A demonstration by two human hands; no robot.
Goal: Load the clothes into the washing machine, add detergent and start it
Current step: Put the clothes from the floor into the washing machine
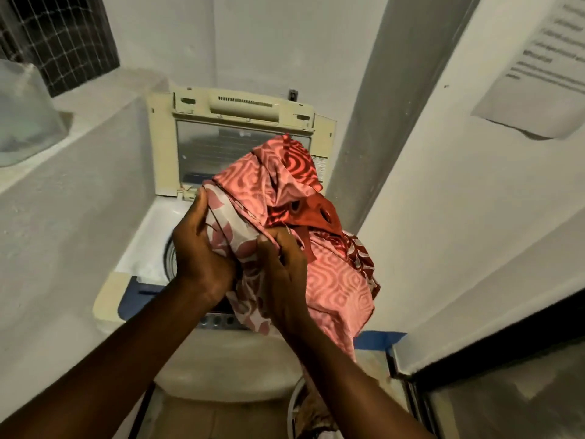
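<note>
1. Hands: the left hand [199,248] has its fingers curled round the left side of a bundle of clothes [335,280]. The right hand [285,280] grips a fold at the bundle's near middle with bent fingers. Both forearms reach in from the near edge.
2. Clothes: pink, red and pale patterned fabrics are bunched together. They are held up over the right part of the washing machine [228,362], with loose ends hanging down across its near right edge.
3. Washing machine: a top-loading unit stands between a white ledge on the left and a white wall on the right.
4. Lid [243,106]: cream-framed with a clear pane, it is raised and stands upright at the far side.
5. Drum [169,255]: only a dark arc of its opening shows, left of the left hand.
6. Control panel [133,299]: a blue strip runs along the near edge of the machine's top, and the arms cover part of it.
7. Basket [290,407]: its white rim shows on the floor at near right, with more patterned cloth inside.
8. Surroundings: a printed notice [538,58] hangs on the right wall, a meshed window [63,36] sits at far left, and a translucent container [25,115] rests on the ledge.
</note>
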